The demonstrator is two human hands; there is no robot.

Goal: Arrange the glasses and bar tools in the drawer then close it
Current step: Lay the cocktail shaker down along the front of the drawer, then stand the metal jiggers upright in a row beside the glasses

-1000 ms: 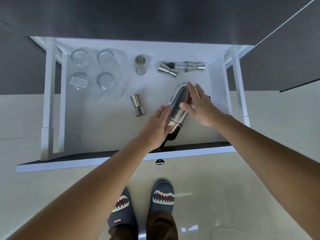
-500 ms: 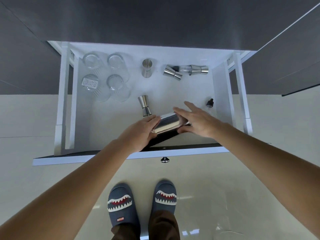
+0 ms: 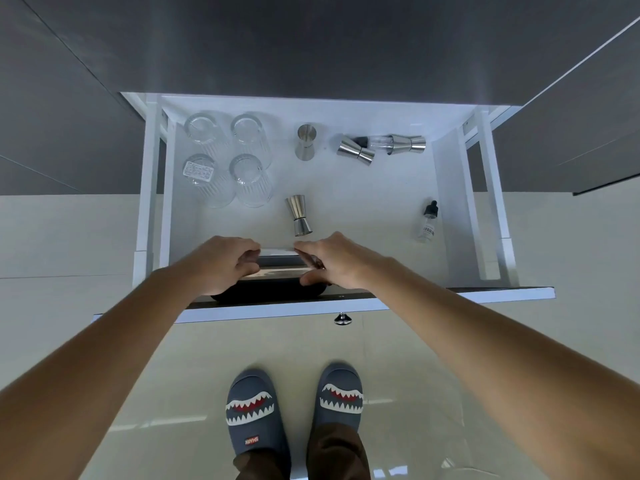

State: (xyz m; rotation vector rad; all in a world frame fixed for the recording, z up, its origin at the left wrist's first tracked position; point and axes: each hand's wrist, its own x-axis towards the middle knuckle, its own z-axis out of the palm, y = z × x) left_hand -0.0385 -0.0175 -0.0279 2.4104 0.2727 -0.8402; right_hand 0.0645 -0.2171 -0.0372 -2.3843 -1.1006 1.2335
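- Head view looks down into a big white drawer (image 3: pixel 446 188) that is pulled wide open, with a small round knob (image 3: pixel 343 319) on its front.
- Both bare arms reach in from below, and two shark slippers (image 3: pixel 294 407) stand on the shiny floor (image 3: pixel 433 375) under them.
- A shiny metal shaker (image 3: pixel 277 271) lies on its side at the front edge of the drawer. It looks smooth and silver like a mirror, with a dark shadow under it. Its long side runs left to right, along the drawer front. I cannot tell which end is the top, as the hands hide both ends.
- The left hand (image 3: pixel 225 263) is curled around the left end of the shaker, fingers bent over it and thumb low.
- The right hand (image 3: pixel 332 259) grips the right end, fingers reaching over the top and thumb pressed on the near side.
- Four clear ribbed glasses (image 3: pixel 228 157) stand upside down in a square at the back left corner, close together. One has a white sticker on it.
- Four metal jiggers are in the drawer. One jigger (image 3: pixel 306 142) stands up at the back middle. Two more jiggers (image 3: pixel 381 148) lie at the back right with a small clear bottle (image 3: pixel 375 143) between them. Another jigger (image 3: pixel 299 215) is in the middle, just behind the hands.
- A little dropper bottle (image 3: pixel 428 221) with a black top lies near the right wall, well apart from the shaker.
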